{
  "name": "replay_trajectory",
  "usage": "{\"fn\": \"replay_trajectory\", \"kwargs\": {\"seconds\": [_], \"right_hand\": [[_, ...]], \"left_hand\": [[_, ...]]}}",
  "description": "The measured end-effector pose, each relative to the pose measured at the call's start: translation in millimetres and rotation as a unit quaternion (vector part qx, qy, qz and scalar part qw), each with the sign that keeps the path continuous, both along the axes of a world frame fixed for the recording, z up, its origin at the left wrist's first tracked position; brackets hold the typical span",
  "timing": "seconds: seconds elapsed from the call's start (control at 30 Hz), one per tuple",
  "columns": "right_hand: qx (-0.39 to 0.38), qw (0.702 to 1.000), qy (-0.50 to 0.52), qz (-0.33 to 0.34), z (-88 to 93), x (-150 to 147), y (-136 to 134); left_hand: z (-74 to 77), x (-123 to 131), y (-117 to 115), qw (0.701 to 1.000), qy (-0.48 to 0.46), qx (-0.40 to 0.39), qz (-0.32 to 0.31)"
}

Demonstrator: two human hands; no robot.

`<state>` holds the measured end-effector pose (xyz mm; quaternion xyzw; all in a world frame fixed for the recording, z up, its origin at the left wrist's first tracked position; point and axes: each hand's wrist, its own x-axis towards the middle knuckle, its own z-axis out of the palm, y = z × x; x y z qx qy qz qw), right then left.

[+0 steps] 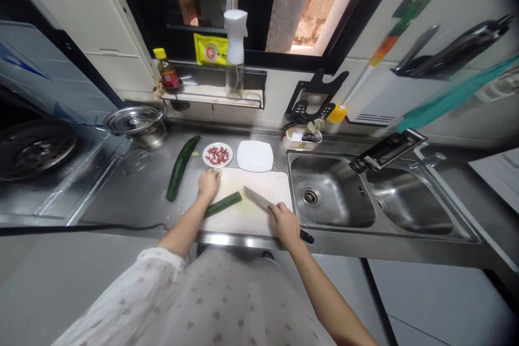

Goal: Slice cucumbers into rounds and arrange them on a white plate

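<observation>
- Right hand (pixel 286 223): fingers wrapped around the handle of the knife (pixel 257 198); black handle end seen poking out behind the palm.
- Left hand (pixel 208 184): fingers bent down at the far left corner of the cutting board (pixel 279 186); whether anything is pinched there cannot be told.
- Cucumber piece (pixel 224 204): laid flat on the board, between the two hands. From the left fingers it is found on the near side and a bit to the right; from the right fingers, to the left.
- Long axis: slanted from near left to far right. Near left end is partly hidden by the left wrist; whether it is touched there cannot be told. Far right end is turned toward the knife.
- Blade: pointed far left, set across the cucumber's line; tip just beside the far right end, a small gap seen.
- Nearer hand: left, by wrist and fingers both; on the right side, only the blade is brought close.
- Past the board: whole cucumber (pixel 181 168) placed to the left, small slice (pixel 195 154) by its far end; plate of red bits (pixel 206 158) and white plate (pixel 254 155) lined up along the far edge; sink (pixel 332 189) on the right.
</observation>
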<state>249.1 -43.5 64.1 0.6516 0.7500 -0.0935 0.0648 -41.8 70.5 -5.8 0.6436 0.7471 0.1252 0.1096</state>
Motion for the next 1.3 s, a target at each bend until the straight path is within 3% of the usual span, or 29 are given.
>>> {"fn": "replay_trajectory", "kwargs": {"seconds": [0.2,0.33,0.53,0.77,0.97,1.3], "right_hand": [[-0.016,0.993,0.063,-0.095,3.8,-6.1,0.0],[-0.013,0.985,0.122,-0.122,-1.2,-7.7,4.5],[-0.004,0.98,0.173,-0.095,-5.1,-15.4,12.2],[0.002,0.973,0.225,-0.057,2.8,-28.8,16.2],[-0.058,0.977,0.203,-0.025,10.9,-40.4,14.1],[-0.095,0.989,0.113,-0.012,17.2,-61.1,8.5]], "left_hand": [[3.0,-0.2,-7.1,0.999,-0.027,0.014,0.01],[3.3,2.2,-24.1,0.995,-0.082,0.05,-0.018],[7.0,11.2,-59.1,0.984,-0.148,0.083,-0.056],[23.6,22.0,-87.6,0.974,-0.145,0.113,-0.13],[30.3,29.3,-90.7,0.967,-0.133,0.105,-0.19],[14.3,33.9,-81.6,0.957,-0.126,0.095,-0.244]]}}
